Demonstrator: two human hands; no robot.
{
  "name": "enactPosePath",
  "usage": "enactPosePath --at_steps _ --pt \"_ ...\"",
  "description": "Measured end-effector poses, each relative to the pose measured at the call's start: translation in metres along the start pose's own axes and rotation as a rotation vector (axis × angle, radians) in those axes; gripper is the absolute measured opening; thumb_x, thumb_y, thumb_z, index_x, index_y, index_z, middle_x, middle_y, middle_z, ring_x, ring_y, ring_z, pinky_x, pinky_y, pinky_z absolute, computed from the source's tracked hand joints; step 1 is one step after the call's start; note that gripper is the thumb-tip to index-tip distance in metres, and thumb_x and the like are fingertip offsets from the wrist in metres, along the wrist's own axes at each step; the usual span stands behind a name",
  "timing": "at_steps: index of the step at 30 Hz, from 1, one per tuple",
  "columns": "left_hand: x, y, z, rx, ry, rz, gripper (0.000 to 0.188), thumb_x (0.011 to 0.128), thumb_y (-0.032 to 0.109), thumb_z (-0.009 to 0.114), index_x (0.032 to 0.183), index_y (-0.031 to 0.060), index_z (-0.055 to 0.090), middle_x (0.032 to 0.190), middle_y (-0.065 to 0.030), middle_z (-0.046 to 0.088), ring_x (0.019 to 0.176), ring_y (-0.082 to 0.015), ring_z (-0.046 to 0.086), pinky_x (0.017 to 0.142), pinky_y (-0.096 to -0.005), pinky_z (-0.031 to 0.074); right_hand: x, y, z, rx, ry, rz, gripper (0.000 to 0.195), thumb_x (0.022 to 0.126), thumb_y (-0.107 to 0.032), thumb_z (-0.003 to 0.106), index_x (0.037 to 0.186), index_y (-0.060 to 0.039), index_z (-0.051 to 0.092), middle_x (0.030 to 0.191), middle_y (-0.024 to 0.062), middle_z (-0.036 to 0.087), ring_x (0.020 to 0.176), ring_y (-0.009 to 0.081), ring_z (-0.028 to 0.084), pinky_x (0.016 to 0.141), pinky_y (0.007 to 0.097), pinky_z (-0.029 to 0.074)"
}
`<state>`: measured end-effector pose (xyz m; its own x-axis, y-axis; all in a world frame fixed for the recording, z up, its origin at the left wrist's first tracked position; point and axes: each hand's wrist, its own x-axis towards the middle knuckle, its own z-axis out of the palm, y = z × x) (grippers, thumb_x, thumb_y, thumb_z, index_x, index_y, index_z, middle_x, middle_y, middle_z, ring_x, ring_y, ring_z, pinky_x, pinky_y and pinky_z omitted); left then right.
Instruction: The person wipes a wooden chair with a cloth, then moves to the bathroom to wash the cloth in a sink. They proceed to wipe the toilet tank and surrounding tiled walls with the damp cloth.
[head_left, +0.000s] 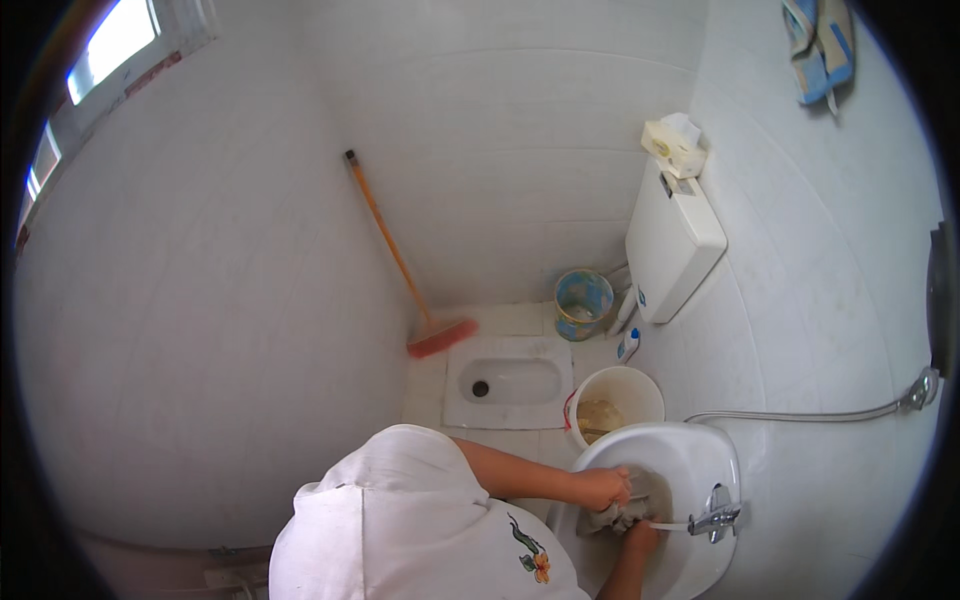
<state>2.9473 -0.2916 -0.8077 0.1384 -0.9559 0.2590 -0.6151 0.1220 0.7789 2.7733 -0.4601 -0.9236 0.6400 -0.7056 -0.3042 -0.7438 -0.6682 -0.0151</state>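
My left hand (604, 488) is closed on a wet grey cloth (637, 502) inside a white washbasin (701, 461). Lower in the basin, my right hand (642, 537) grips the same cloth from the near side, just by the faucet's outlet. A chrome faucet (716, 516) is mounted on the basin's right rim. From it a thin white stream or spout, I cannot tell which, reaches over my right hand. Murky greyish water (660, 491) surrounds the bunched cloth, and parts of the fingers are hidden in its folds.
A white bucket (637, 390) with brownish contents stands beside the basin. Beyond are a squat toilet (510, 382), a red broom (442, 339), a blue patterned bin (583, 300), a small bottle (629, 345) and a cistern (675, 240) topped by a tissue pack (673, 146). A metal hose (802, 415) runs along the wall.
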Motion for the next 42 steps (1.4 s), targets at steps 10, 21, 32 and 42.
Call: enactPosePath --at_steps 10,21,32,42 --pt "-0.009 0.001 0.007 -0.019 0.107 -0.079 0.010 0.059 0.008 0.058 0.068 0.0083 0.063 0.075 -0.0071 0.062 0.081 -0.0272 0.054 0.075 -0.0342 0.042 0.035 0.033 0.017 0.009 -0.094 -0.211 0.028 0.073 -0.015 0.064 0.098 -0.0033 0.058 0.103 0.0179 0.055 0.092 0.0358 0.057 0.078 0.0440 0.047" --pt "-0.020 -0.003 0.010 -0.035 0.149 -0.031 0.013 0.057 0.002 0.057 0.066 0.0094 0.062 0.071 -0.0070 0.061 0.074 -0.0261 0.056 0.076 -0.0335 0.040 0.033 0.019 0.012 -0.048 -0.094 -0.255 0.020 0.077 -0.008 0.058 0.095 -0.0007 0.056 0.099 0.0172 0.056 0.094 0.0352 0.055 0.077 0.0426 0.047" --pt "0.034 0.022 0.019 -0.718 0.069 -0.383 0.024 0.066 -0.012 0.044 0.080 0.0017 0.059 0.074 -0.0049 0.060 0.075 -0.0141 0.058 0.069 -0.0285 0.046 -0.067 -0.012 -0.003 0.681 0.302 -0.498 0.052 0.065 -0.013 0.068 0.114 -0.0024 0.052 0.112 0.0157 0.055 0.105 0.0306 0.051 0.091 0.0392 0.038" --pt "0.114 0.135 -0.097 -1.250 0.197 -0.356 0.030 0.070 -0.013 0.037 0.086 -0.0011 0.060 0.084 -0.0075 0.063 0.076 -0.0162 0.060 0.071 -0.0286 0.049 -0.113 -0.007 -0.102 1.438 0.100 0.083 0.053 0.069 -0.002 0.070 0.117 0.0042 0.048 0.107 0.0077 0.057 0.093 0.0136 0.056 0.081 0.0266 0.044"
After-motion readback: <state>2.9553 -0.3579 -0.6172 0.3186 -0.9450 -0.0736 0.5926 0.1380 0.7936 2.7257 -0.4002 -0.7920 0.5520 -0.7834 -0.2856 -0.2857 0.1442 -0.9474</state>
